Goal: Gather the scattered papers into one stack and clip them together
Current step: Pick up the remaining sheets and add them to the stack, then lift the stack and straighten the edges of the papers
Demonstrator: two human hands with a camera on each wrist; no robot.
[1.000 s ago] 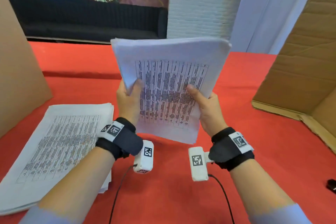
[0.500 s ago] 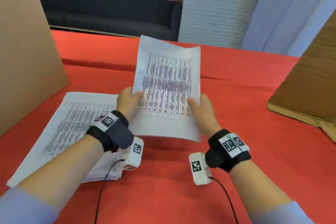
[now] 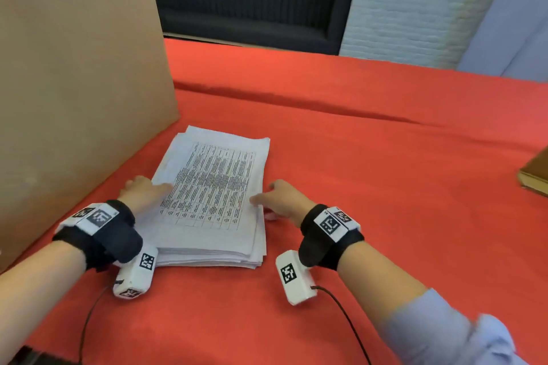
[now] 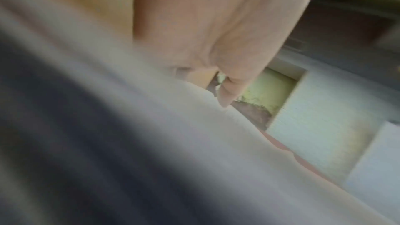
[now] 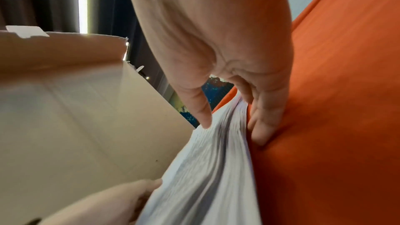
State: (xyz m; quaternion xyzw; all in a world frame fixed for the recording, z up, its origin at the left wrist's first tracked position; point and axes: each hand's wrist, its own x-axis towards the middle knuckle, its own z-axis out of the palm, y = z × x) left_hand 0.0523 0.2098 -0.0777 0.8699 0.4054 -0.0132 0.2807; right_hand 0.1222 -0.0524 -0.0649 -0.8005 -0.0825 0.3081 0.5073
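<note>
Fingers (image 5: 263, 122) of the right hand (image 3: 283, 200) lie down along the right edge of the stack of white printed paper sheets (image 3: 213, 198), thumb on the top sheet, other fingertips against the side where it meets the red cloth-covered table (image 3: 385, 142); a loose pinch on the stack's edge, fingers mildly bent. Left hand (image 3: 142, 191) sits at the stack's left edge, mid-left of the head frame, thumb laid flat on the top sheet; its other fingers are hidden under or behind the paper, so can't tell how far they curl. Left wrist view mostly blurred, shows only thumb tip (image 4: 227, 98) touching white paper (image 4: 194, 143). Stack lies flat on the table, centre-left of the head frame, sheets roughly squared with some edges offset, printed table grid facing up. Tall brown cardboard panel (image 3: 74, 83) stands upright at left, just beside the stack. Corner of another brown cardboard piece (image 3: 533, 178) at right edge, well apart from the paper. Black wrist straps with white tagged camera units on both wrists
</note>
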